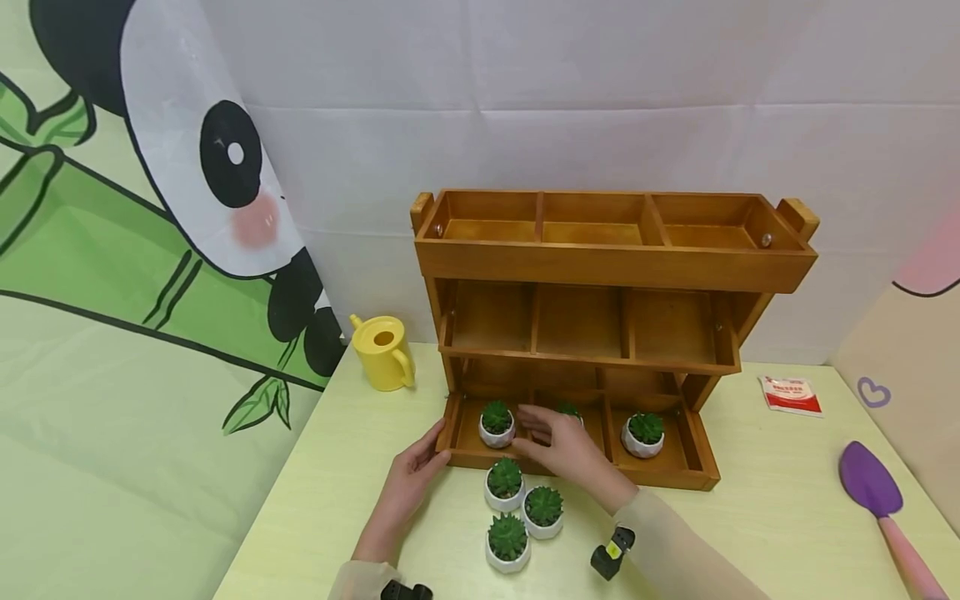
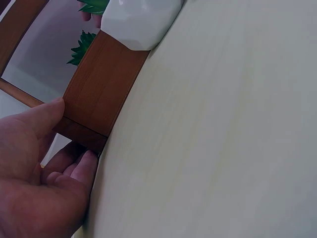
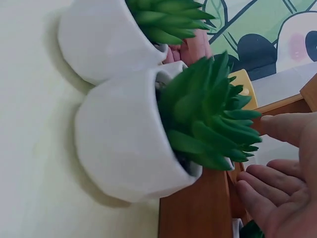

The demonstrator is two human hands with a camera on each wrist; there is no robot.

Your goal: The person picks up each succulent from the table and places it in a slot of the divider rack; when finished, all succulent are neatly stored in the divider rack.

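A tiered wooden plant stand has three levels of compartments. My left hand holds the left front corner of its bottom tray, thumb on one face and fingers curled at the other in the left wrist view. My right hand reaches over the tray's front beside the left potted succulent, fingers extended and holding nothing. It partly hides the middle succulent. Another succulent sits in the right compartment. On the table before the stand are three more white-potted succulents, clustered close together.
Left of the stand is a yellow watering can. To the right lie a red-and-white packet and a purple trowel with a pink handle. A pale cloth wall rises behind the table.
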